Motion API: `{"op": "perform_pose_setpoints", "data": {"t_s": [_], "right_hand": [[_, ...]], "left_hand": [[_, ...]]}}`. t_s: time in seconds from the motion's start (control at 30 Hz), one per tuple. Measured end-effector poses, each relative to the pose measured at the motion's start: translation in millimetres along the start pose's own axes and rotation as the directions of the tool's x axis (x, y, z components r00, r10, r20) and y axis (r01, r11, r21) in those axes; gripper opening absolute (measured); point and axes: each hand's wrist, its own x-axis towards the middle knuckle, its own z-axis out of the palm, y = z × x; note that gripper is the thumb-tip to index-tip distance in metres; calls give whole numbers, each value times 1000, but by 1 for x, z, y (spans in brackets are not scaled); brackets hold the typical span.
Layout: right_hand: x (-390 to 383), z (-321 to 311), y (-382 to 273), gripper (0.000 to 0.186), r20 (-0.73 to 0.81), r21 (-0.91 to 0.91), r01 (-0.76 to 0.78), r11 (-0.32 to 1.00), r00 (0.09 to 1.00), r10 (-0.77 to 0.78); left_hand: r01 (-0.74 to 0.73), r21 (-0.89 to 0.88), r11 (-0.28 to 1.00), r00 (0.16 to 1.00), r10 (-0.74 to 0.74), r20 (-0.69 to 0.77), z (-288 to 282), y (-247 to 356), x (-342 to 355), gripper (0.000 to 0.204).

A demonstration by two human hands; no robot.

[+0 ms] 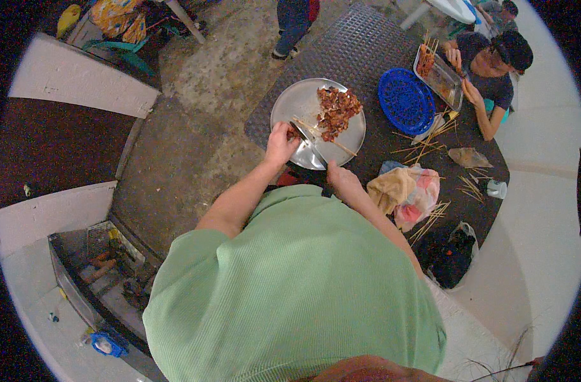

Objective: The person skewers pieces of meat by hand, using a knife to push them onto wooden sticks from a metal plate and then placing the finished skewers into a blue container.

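On a round steel plate [297, 102] lies a heap of browned, chopped meat [336, 108]. My left hand [281, 143] is closed on a small dark piece of meat [293, 131] at the plate's left part. My right hand [341, 179] grips a knife [316, 153] by its handle, its blade angled up-left against that piece, beside my left fingers. A pale wooden skewer [344, 149] lies diagonally on the plate just beside the blade; its upper part is near my left fingers.
The dark woven table [329, 44] holds a blue perforated plate [405, 100], loose skewers [418, 145], cloths and bags [392, 188], and a white cup [496, 189]. At right a co-worker [491, 83] handles skewered meat over a tray [449, 89]. Another person's legs [290, 25] stand beyond the table.
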Motion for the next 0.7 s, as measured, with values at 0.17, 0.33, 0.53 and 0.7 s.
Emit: {"op": "perform_pose_setpoints", "data": {"t_s": [0.17,0.33,0.53,0.7], "right_hand": [[15,6,-2,19,0,45,-26,999,1000,26],[29,22,7,13,-47,58,0,998,999,3],[7,5,5,19,-5,52,-28,998,1000,28],[-15,-10,9,20,71,24,-125,992,990,123]], "left_hand": [[56,-4,998,995,-56,80,-3,-2,4,23],[26,30,999,997,-28,69,0,-3,6,22],[23,60,998,1000,-24,13,3,-1,3,23],[-20,73,997,999,22,-26,6,-5,4,19]]}}
